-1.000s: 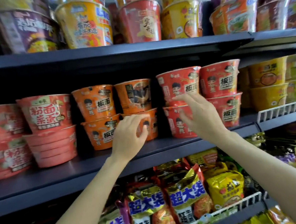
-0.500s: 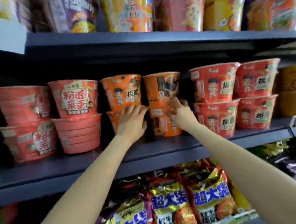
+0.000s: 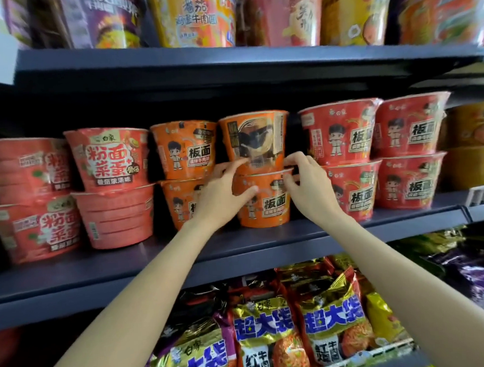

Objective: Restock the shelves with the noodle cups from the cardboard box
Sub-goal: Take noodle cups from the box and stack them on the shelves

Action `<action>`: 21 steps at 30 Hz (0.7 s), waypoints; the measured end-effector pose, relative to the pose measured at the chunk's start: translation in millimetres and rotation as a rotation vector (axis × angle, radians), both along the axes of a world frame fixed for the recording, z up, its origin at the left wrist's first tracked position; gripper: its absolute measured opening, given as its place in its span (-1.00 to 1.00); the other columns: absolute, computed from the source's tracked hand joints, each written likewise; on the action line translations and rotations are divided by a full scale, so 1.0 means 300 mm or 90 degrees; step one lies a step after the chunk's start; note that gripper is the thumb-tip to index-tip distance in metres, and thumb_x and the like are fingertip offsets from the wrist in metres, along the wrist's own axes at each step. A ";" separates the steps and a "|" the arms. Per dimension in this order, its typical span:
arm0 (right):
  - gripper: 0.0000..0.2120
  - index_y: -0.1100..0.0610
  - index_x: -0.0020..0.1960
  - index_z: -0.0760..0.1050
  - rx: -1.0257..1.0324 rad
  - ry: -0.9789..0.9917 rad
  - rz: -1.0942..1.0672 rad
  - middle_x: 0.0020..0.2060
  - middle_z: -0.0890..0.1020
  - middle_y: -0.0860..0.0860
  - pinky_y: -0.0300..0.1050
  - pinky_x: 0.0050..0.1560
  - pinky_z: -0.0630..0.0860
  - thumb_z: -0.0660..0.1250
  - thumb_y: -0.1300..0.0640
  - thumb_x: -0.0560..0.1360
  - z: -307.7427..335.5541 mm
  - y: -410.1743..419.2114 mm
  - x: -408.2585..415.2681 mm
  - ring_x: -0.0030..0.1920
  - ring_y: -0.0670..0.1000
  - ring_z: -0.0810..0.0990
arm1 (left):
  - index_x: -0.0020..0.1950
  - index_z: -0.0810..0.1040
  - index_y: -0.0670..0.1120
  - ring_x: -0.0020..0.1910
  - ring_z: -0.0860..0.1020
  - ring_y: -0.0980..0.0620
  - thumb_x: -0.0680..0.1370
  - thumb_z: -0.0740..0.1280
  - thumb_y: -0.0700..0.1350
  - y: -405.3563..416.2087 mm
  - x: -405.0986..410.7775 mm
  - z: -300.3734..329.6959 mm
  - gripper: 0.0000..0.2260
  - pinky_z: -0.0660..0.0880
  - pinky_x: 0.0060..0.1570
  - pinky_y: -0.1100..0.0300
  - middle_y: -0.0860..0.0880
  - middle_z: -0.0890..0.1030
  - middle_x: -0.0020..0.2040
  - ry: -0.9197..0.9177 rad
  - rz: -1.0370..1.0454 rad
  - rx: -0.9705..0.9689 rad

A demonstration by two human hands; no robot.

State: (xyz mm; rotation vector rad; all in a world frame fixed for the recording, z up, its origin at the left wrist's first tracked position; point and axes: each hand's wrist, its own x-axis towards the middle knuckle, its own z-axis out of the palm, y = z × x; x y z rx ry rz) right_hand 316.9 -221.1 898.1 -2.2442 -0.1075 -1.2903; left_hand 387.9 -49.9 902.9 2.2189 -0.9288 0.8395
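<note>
The dark middle shelf [image 3: 70, 276] carries twelve visible noodle cups in six two-high stacks: four pinkish-red at left, four orange [image 3: 264, 201] in the middle, four red at right. Noodle bags [image 3: 261, 332] crowd the shelf below. The left hand [image 3: 221, 196] and right hand [image 3: 309, 187], fingers curled, pinch the right orange stack where its two cups meet.

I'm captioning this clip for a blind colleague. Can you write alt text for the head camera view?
Both hands reach to a stack of two orange noodle cups on the middle shelf: the left hand and right hand flank the lower orange cup, fingertips at the base of the upper orange cup. Red cups stand stacked alongside; noodle packets fill the shelf below.
</note>
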 end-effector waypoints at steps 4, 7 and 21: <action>-0.47 0.12 0.44 0.15 0.017 0.164 0.015 0.21 0.45 0.19 0.09 0.04 0.50 0.26 0.20 0.54 -0.021 -0.016 0.006 0.06 0.19 0.53 | 0.31 0.28 0.06 0.24 0.43 -0.05 0.46 0.38 0.16 -0.070 0.008 -0.022 -0.49 0.39 0.10 0.20 -0.07 0.30 0.36 0.128 -0.035 -0.090; -0.35 0.11 0.52 0.00 0.081 0.217 0.119 0.20 0.51 0.15 -0.10 -0.08 0.51 0.26 0.25 0.54 -0.023 -0.014 -0.009 -0.09 0.04 0.54 | 0.29 0.31 -0.01 0.27 0.38 -0.04 0.43 0.43 0.11 -0.076 0.010 -0.038 -0.47 0.35 0.09 0.21 -0.08 0.28 0.36 0.112 -0.033 -0.126; -0.30 0.10 0.55 0.00 0.157 0.134 0.200 0.41 0.37 0.05 -0.14 0.16 0.45 0.29 0.28 0.54 -0.095 -0.062 -0.117 0.34 0.05 0.43 | 0.22 0.36 0.05 0.18 0.48 0.01 0.40 0.44 0.15 -0.056 -0.068 -0.053 -0.52 0.50 0.10 0.06 -0.04 0.47 0.26 0.071 -0.052 -0.175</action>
